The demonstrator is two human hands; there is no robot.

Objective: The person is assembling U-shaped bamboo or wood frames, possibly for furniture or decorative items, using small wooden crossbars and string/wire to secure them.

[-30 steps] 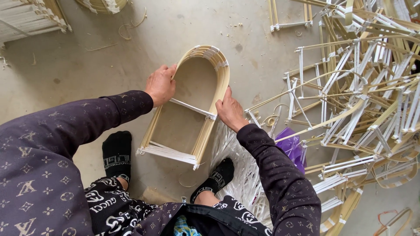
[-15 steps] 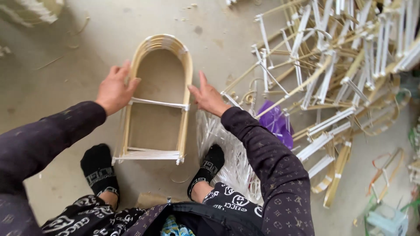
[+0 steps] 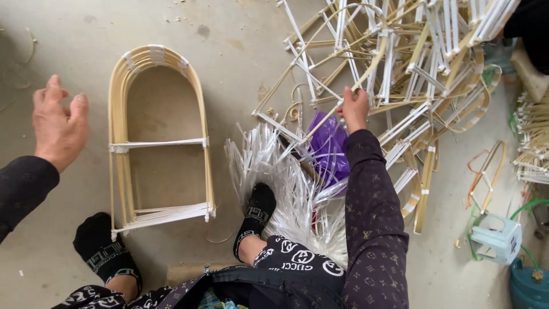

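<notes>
An arch-shaped stack of bamboo frames [image 3: 157,140], bound with white strips, lies flat on the concrete floor between my feet. My left hand [image 3: 57,123] hovers to its left, fingers apart and holding nothing. My right hand [image 3: 353,107] has reached into the big pile of bamboo frames [image 3: 400,74] on the right and is closed around one slat of a frame there.
A bundle of white plastic strips [image 3: 274,177] and a purple bag [image 3: 329,146] lie by my right foot [image 3: 254,220]. A small pale blue stool [image 3: 497,240] and a teal container [image 3: 529,286] stand at the lower right. More bamboo bundles [image 3: 534,137] lie at the right edge.
Both hands have let go of the arch-shaped stack. My right hand moved right into the pile and took hold of a frame; my left hand drew away to the left.
</notes>
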